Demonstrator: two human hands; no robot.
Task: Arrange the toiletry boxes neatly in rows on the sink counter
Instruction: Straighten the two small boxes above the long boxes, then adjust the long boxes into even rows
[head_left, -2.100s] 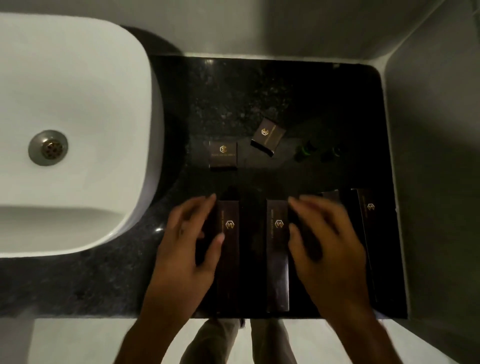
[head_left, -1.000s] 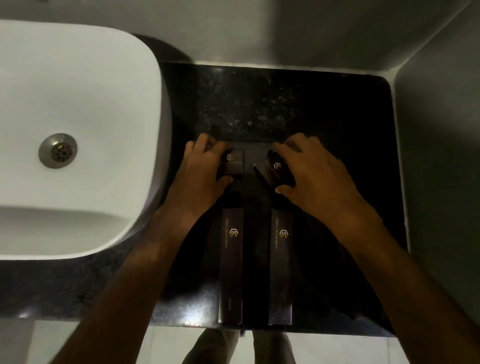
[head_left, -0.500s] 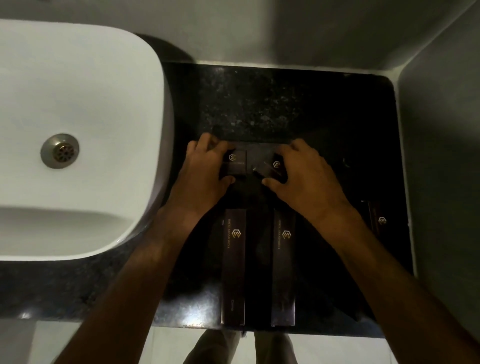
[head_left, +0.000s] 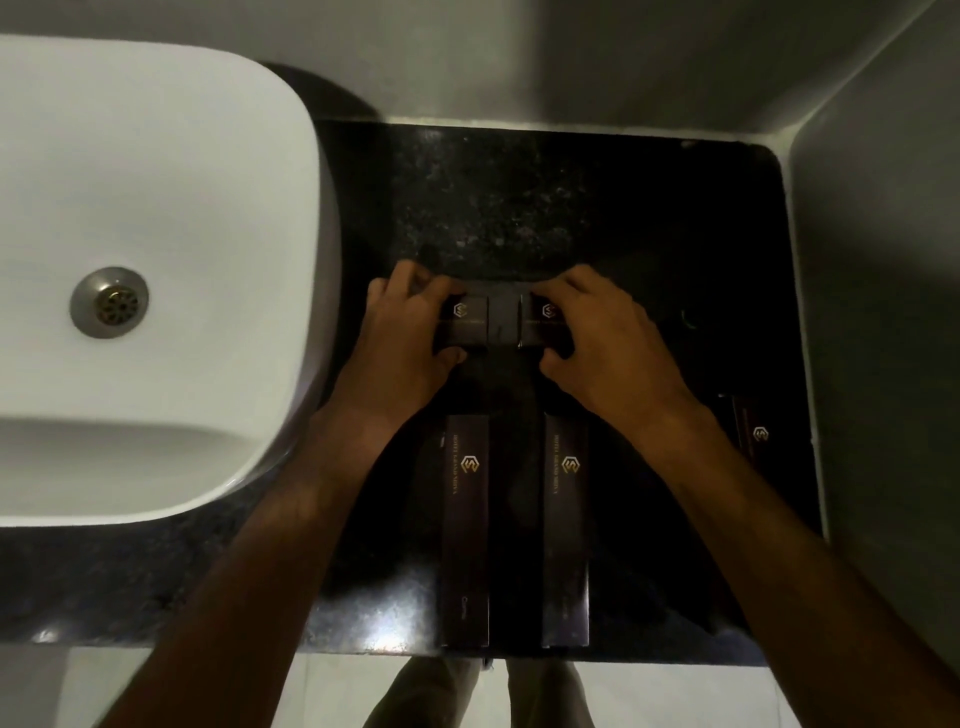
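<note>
Squaring the back row: left hand (head_left: 410, 343) fingers clamped on left small box (head_left: 467, 325), right hand (head_left: 602, 343) on right small box (head_left: 540, 325), both right of the sink (head_left: 156, 260) on the counter (head_left: 519, 208). Next, probably: line them up with the two long boxes (head_left: 467, 530) nearer the counter's front edge, then fetch the stray box (head_left: 753, 431) further right.

Worktop (head_left: 519, 208) black stone, pale speckles. Sink basin (head_left: 156, 208) white; drain (head_left: 109, 302) grey metal with brassy centre. Small boxes (head_left: 467, 325) dark brown, gold hexagon logo. Long boxes (head_left: 466, 530) dark brown-black, same gold logo plus gold lettering along the side. Box at right edge (head_left: 753, 431) dark, gold logo. Walls (head_left: 571, 52) pale grey. Floor (head_left: 322, 691) light grey-white.
</note>
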